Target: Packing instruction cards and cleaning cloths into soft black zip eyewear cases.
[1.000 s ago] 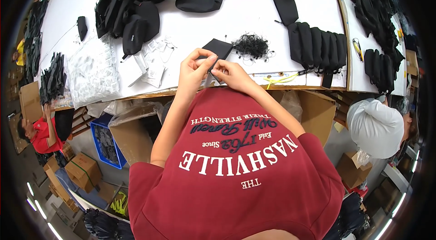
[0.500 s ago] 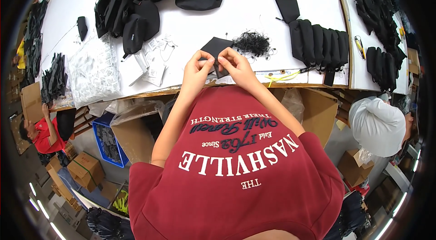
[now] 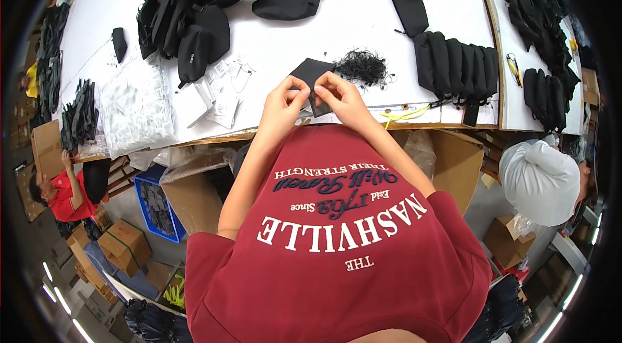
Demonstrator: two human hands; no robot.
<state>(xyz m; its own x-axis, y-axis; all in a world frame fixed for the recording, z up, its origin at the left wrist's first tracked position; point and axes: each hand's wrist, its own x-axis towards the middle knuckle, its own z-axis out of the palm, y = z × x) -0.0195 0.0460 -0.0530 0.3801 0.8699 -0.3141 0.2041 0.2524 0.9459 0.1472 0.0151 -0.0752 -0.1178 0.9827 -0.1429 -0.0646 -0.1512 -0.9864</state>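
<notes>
Just past the table's front edge, my left hand and my right hand are close together with thumb and forefinger pinched. A flat black piece with a pointed corner shows behind the fingertips and between the hands. Whatever thin thing the pinches hold is too small to make out. Beyond my right hand lies a tangled heap of black cord loops. To the left of my hands are loose white tags, some with strings.
Black zip pouches pile up at the back of the white table. A row of black pouches stands at right, beside a yellow cord. Clear plastic bags lie left. Another person in red is at far left.
My hands stay nearly in place, with their fingertips shifted slightly. A little more of the black piece shows between them. The whole view has moved slightly.
</notes>
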